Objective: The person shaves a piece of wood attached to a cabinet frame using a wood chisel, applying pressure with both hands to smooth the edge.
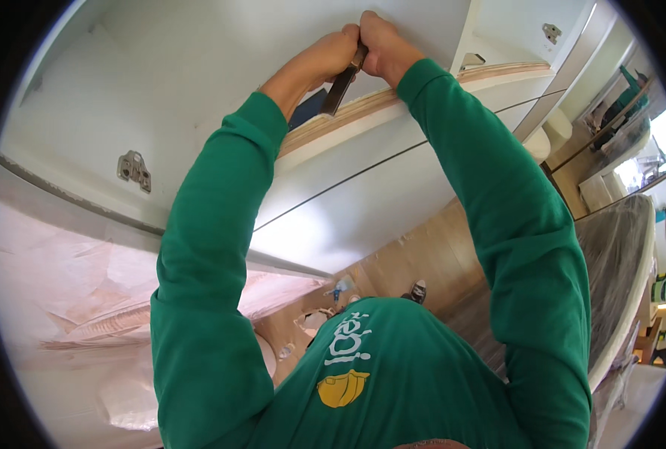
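Both fists closed on a dark flat tool (342, 84): left hand (331, 54) and right hand (381, 46) touching around its handle, blade slanting down-left from the grip, against the plywood edge (363, 108) of the white cabinet panel (198, 67). Metal hinge plate (134, 169) well left of the tool.

Metal hinge plate (134, 170) — wooden floor (430, 258) below.

- Both hands sit together at the top, left hand (331, 54) just beside right hand (381, 46), against the cabinet panel (198, 67).
- A tool (342, 84) runs between them, slanting down over the shelf edge (363, 111).
- A hinge plate (134, 169) sits on the panel, well left of the hands.
- A second plate (551, 32) lies at the upper right.
- The floor (430, 258) lies below, between the arms.
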`<state>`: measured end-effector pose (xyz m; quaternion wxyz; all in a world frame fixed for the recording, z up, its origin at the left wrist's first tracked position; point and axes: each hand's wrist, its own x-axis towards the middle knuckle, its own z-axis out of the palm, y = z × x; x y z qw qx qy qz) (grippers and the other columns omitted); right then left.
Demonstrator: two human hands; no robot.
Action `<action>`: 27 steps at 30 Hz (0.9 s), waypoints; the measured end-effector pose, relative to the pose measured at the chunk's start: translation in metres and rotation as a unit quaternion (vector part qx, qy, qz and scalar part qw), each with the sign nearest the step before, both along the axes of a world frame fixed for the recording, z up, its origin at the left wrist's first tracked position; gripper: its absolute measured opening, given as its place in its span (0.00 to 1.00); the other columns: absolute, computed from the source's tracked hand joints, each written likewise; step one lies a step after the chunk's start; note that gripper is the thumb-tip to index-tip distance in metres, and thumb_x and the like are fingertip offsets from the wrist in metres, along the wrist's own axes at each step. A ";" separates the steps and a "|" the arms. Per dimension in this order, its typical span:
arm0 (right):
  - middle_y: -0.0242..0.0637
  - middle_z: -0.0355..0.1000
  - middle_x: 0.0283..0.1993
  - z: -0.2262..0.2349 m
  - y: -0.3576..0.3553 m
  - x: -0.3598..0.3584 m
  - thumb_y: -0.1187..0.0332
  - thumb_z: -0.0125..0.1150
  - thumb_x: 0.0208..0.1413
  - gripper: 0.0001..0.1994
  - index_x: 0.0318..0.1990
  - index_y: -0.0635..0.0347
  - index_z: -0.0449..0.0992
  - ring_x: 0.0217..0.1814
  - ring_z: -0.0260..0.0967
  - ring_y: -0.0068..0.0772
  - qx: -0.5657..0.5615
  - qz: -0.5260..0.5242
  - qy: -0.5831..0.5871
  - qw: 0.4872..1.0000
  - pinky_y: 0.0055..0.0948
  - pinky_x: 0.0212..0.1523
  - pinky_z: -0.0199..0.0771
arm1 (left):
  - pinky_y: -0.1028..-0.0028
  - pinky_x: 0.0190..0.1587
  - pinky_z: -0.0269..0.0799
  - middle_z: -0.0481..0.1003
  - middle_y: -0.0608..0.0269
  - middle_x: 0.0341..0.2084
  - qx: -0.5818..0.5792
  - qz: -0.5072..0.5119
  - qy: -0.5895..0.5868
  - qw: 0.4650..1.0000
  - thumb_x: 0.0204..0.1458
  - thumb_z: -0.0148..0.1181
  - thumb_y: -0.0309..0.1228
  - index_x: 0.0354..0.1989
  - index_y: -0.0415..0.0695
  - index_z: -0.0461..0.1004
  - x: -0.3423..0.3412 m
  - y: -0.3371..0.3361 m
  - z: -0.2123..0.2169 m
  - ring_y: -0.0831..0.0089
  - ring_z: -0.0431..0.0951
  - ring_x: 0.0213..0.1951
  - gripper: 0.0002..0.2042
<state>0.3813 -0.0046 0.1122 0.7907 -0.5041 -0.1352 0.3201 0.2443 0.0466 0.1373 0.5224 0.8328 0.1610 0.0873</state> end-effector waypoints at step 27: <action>0.46 0.80 0.38 -0.012 0.002 0.061 0.49 0.46 0.74 0.25 0.40 0.63 0.79 0.34 0.74 0.45 -0.142 0.013 -0.112 0.983 0.49 0.40 0.78 | 0.74 0.43 0.71 0.78 0.69 0.33 -0.073 -0.104 0.058 0.990 0.72 0.58 0.48 0.53 0.43 0.80 -0.009 -0.007 0.012 0.77 0.74 0.37 0.19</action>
